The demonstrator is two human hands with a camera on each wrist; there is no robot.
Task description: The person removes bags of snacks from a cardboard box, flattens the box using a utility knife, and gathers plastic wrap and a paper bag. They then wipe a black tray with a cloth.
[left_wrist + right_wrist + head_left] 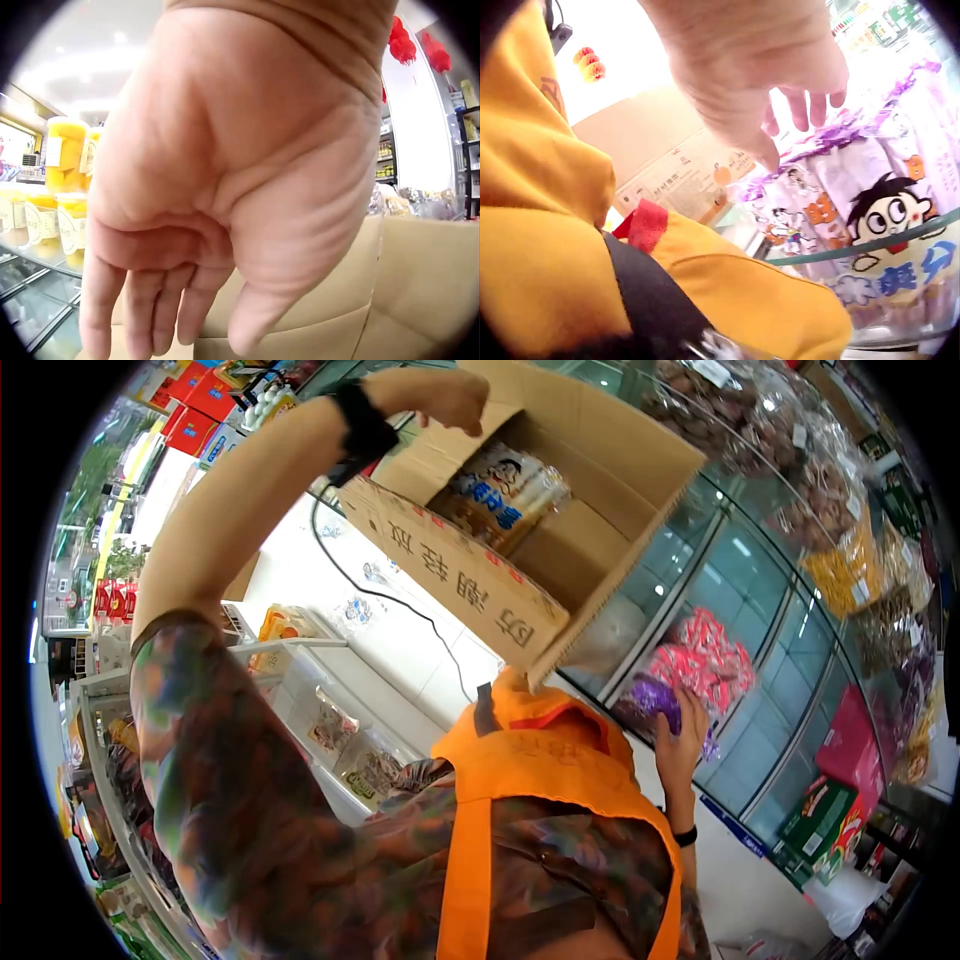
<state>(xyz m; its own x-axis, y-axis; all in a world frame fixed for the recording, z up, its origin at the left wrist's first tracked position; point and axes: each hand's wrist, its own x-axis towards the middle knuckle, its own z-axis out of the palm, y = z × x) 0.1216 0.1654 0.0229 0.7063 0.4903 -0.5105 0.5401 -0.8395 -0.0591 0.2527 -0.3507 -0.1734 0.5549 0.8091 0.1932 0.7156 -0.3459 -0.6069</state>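
Note:
An open cardboard box (440, 565) sits tilted on the glass counter, holding a snack bag (500, 490) with a cartoon face on it. Above the box's far left flap is my left hand (455, 402), fingers pointing down. In the left wrist view its palm (232, 142) faces the camera, fingers loosely straight, with cardboard behind. My right hand (683, 735) lies over a purple-trimmed bag (655, 700) at the counter's near edge. In the right wrist view its fingers spread over the purple trim of a clear snack bag (885, 217) with a cartoon face.
Pink-and-white wrapped sweets (715, 655) lie beside the purple bag. Bagged dried goods (800, 450) line the counter's far side. A dark cable (400, 600) hangs left of the box. Jars of yellow fruit (66, 154) stand on glass. An orange apron (540, 760) hangs on the person's front.

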